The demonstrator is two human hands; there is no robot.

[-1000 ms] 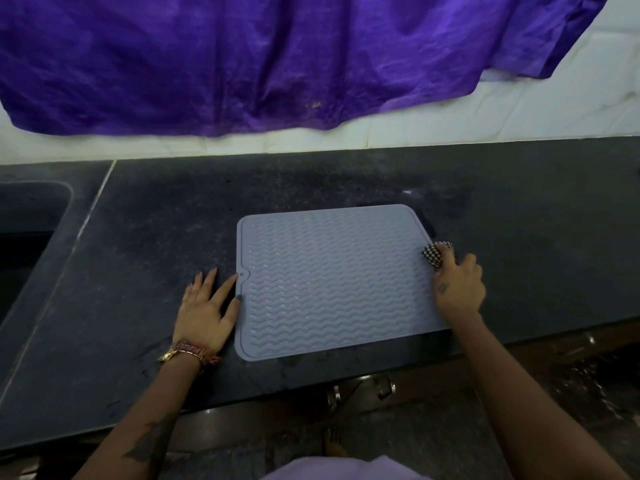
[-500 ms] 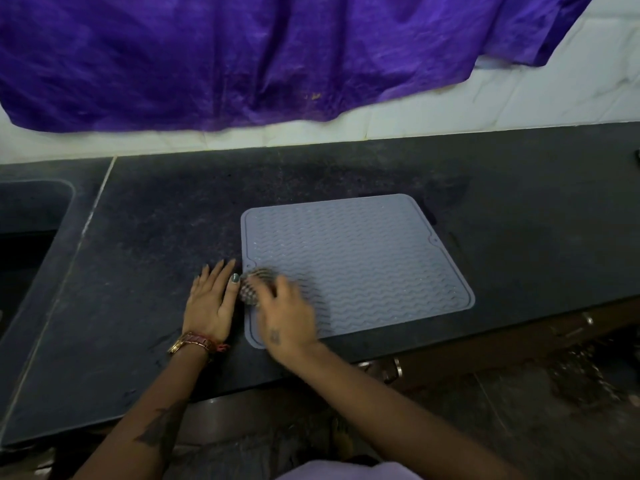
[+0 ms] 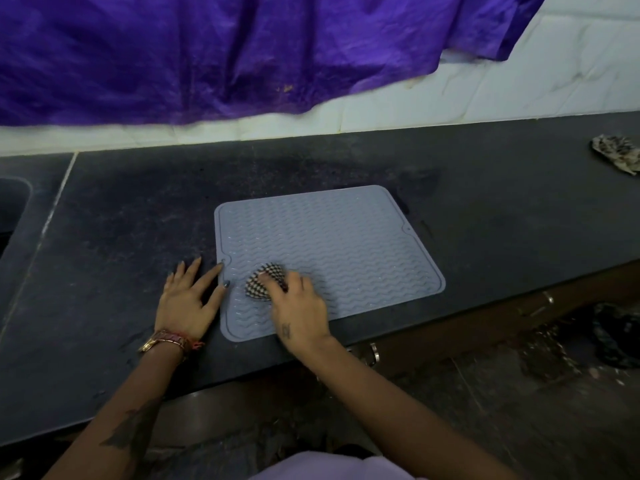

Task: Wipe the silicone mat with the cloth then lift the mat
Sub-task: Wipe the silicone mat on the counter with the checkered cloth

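A grey silicone mat (image 3: 346, 244) with a wavy ribbed surface lies flat on the dark stone counter (image 3: 131, 223). My right hand (image 3: 299, 308) grips a bunched black-and-white checked cloth (image 3: 265, 281) and presses it onto the mat's near left part. My left hand (image 3: 188, 299) lies flat on the counter beside the mat, fingers straight, with fingertips touching the mat's left edge.
A purple sheet (image 3: 207, 53) hangs on the tiled wall behind. A sink (image 3: 10, 209) is set into the counter at far left. A crumpled patterned rag (image 3: 618, 155) lies at the far right. The counter's front edge runs just below the mat.
My right hand swept the cloth from the mat's right edge across to its left side, then back a little to the right. The left hand stayed flat beside the mat.
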